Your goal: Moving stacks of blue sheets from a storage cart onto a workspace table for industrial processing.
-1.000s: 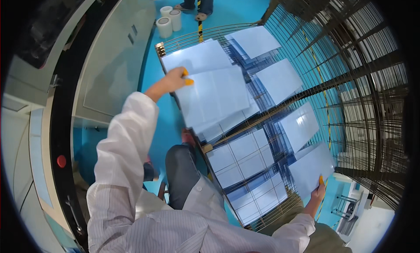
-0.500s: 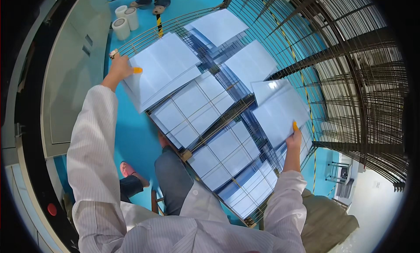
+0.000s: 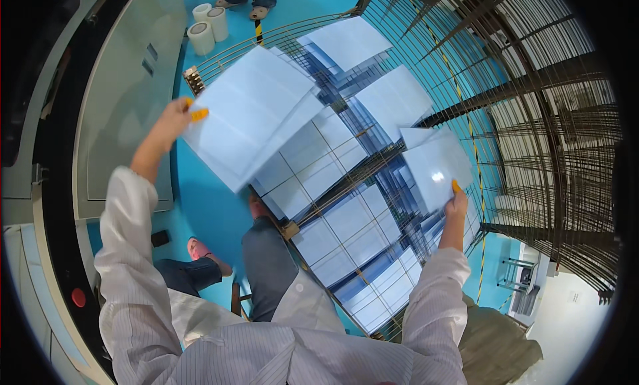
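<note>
My left hand (image 3: 168,127), with orange finger covers, pinches the left edge of a pale, glossy rectangular sheet (image 3: 253,109) and holds it over the left side of a wire drying rack (image 3: 307,220). My right hand (image 3: 455,205), also with an orange finger cover, grips the lower right edge of another such sheet (image 3: 436,169) on the rack's right side. Between them, further pale sheets (image 3: 394,95) lie on the same wire shelf. More sheets (image 3: 349,233) show through the wires on the shelf below.
Raised wire shelves (image 3: 552,112) crowd the right side. A grey-green cabinet (image 3: 123,112) stands at the left. White rolls (image 3: 201,37) stand on the blue floor, near another person's feet (image 3: 258,11). A pink shoe (image 3: 198,247) shows below.
My left hand has come away from the rack's corner, drawing its sheet a little toward me. The sheet in my right hand has turned and shifted over the others. The whole view has shifted slightly.
</note>
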Tool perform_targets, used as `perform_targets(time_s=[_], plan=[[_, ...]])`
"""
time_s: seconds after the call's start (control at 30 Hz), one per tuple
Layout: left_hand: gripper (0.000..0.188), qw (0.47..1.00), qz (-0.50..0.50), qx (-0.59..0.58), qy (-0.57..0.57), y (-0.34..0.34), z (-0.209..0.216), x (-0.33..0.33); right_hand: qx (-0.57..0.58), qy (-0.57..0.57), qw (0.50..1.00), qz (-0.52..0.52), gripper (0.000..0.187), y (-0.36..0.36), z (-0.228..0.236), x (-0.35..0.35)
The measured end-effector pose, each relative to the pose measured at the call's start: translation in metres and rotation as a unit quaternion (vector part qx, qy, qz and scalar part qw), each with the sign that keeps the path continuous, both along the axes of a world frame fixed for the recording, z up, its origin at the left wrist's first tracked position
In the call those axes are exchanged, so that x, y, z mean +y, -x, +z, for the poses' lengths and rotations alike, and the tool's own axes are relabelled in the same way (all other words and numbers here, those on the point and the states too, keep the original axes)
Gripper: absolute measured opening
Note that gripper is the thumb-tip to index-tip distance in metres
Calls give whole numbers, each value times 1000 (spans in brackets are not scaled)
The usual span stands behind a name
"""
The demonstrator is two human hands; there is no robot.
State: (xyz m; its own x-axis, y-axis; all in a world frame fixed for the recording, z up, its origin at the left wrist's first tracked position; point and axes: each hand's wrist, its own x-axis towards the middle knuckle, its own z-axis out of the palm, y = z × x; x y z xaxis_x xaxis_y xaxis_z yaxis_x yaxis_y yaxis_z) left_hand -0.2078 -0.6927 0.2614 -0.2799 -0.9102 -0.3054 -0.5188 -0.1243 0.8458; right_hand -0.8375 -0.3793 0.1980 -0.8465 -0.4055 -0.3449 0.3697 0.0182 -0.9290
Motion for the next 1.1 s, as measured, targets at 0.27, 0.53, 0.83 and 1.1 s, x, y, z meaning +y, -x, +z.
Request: perform_targets(time_s=[0.27, 0.53, 0.83, 1.1], plan=[[19, 985, 134, 75, -83, 11, -48, 124, -112, 123, 981, 96, 30, -64, 12, -64], [22, 974, 142, 81, -158, 3, -66, 154, 17, -104, 992, 64, 30, -78, -21, -187], [28, 930, 89, 174, -311, 10, -41, 143, 23, 41, 975, 216, 39, -113, 48, -100], [31, 873, 0, 324, -365, -19, -78, 130, -32, 37, 925, 377, 39, -340, 14, -91]])
